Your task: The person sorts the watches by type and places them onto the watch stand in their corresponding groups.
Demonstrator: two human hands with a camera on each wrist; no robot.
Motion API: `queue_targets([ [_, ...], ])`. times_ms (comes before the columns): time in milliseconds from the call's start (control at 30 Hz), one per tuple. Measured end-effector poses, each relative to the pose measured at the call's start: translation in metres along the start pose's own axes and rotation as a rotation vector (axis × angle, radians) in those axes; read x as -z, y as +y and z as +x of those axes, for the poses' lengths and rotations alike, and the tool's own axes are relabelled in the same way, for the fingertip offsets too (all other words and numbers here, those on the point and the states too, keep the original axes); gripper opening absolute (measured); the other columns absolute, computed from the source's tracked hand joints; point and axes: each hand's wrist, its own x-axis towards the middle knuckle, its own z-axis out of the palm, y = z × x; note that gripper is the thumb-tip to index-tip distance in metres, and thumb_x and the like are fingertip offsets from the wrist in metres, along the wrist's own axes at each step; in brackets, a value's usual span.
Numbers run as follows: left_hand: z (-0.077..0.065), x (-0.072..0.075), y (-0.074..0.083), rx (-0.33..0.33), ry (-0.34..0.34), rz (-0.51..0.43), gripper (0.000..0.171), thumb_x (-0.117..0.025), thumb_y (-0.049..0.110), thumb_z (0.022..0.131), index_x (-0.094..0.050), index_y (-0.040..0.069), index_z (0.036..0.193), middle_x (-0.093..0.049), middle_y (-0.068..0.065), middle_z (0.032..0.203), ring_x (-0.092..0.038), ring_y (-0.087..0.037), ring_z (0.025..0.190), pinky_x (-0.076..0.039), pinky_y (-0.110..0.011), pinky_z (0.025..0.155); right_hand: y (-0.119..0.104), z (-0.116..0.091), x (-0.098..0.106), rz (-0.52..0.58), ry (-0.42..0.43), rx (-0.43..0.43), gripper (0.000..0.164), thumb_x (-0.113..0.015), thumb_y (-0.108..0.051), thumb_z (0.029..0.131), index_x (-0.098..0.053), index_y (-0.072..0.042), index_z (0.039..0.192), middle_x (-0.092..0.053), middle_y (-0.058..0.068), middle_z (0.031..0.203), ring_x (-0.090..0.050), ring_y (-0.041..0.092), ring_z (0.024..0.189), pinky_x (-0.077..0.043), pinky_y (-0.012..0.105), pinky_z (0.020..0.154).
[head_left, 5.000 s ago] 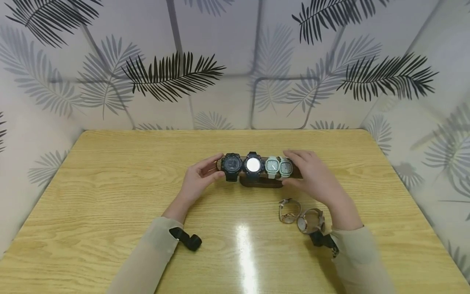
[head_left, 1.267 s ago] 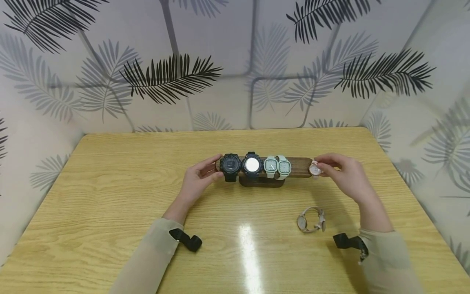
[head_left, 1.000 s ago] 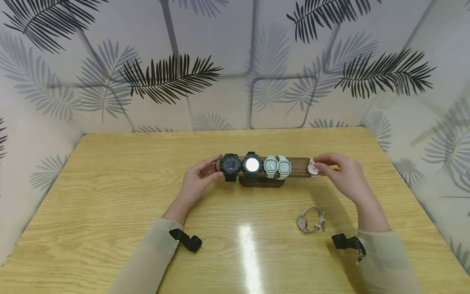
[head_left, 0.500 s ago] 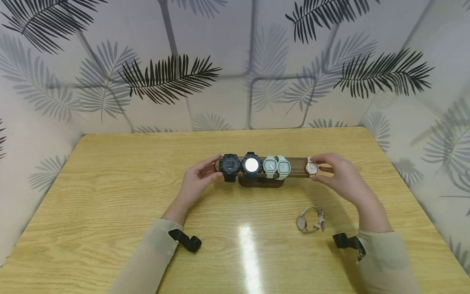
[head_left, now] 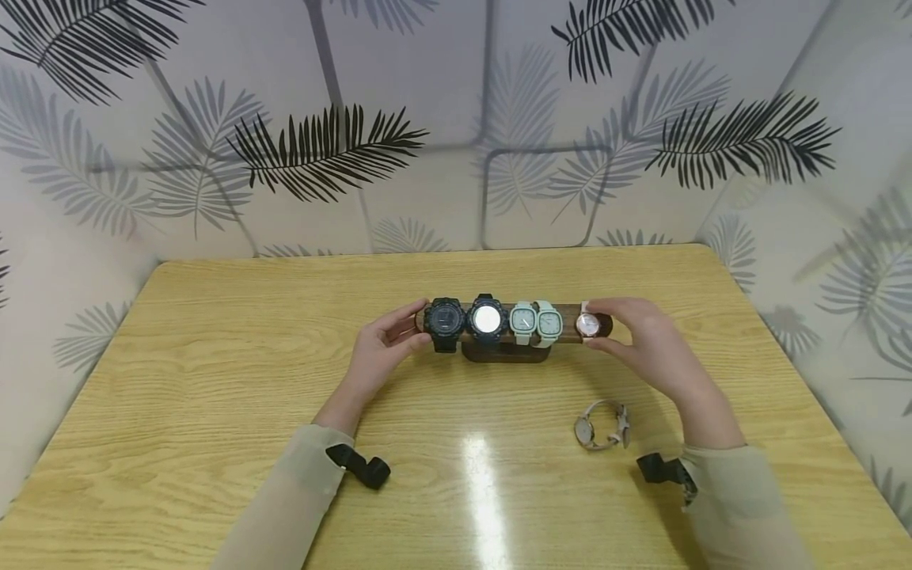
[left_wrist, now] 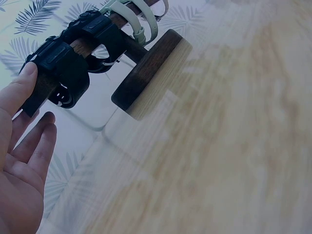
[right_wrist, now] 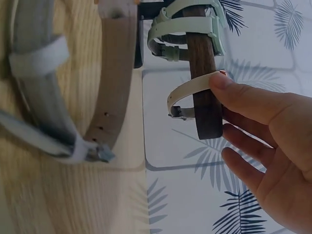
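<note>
A dark wooden watch stand (head_left: 571, 312) carries a row of wristwatches on its raised bar. My left hand (head_left: 379, 355) grips the bar's left end, thumb against the end beside a bulky black watch (head_left: 445, 320). At the bar's other end, my right hand (head_left: 647, 342) pinches a rose-gold-rimmed watch (head_left: 588, 324) with a pale strap. In the right wrist view this strap (right_wrist: 187, 90) loops around the bar, and the thumb presses near the watch case. Between the hands sit another black watch (head_left: 488, 320) with a glaring face and two mint-green watches (head_left: 523, 320).
A second pale-strapped watch (head_left: 585, 431) lies on its side on the wooden table (head_left: 235, 380), nearer than the stand and below the right hand. The stand's base (head_left: 506, 353) rests on the tabletop. A leaf-patterned backdrop (head_left: 427, 198) rises behind the table's far edge.
The right hand picked one of the two loose watches off the table, brought it to the bar's right end and slid it leftward onto the bar. The left hand keeps its grip.
</note>
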Motion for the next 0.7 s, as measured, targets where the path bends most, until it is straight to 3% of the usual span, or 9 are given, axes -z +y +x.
queue_targets([
  [233,0.0,0.0,0.001,-0.001,-0.005,0.006,0.049,-0.07,0.005,0.087,-0.055,0.003,0.134,-0.053,-0.013,0.136,-0.054,-0.028,0.119,-0.046,-0.031,0.098,-0.005,0.003,-0.009,-0.01,0.057,0.082,0.049,-0.081,-0.009,0.075,-0.063,-0.001,0.119,-0.062,0.017,0.12,-0.053,0.037,0.111,-0.041,0.054,0.097],
  [700,0.0,0.0,0.001,0.01,-0.006,-0.003,0.049,-0.07,0.006,0.087,-0.056,0.004,0.134,-0.053,-0.012,0.136,-0.054,-0.029,0.12,-0.047,-0.03,0.097,-0.011,0.002,-0.005,-0.02,0.066,0.119,0.05,-0.081,-0.007,0.074,-0.062,0.0,0.12,-0.061,0.017,0.121,-0.052,0.035,0.112,-0.042,0.052,0.097],
])
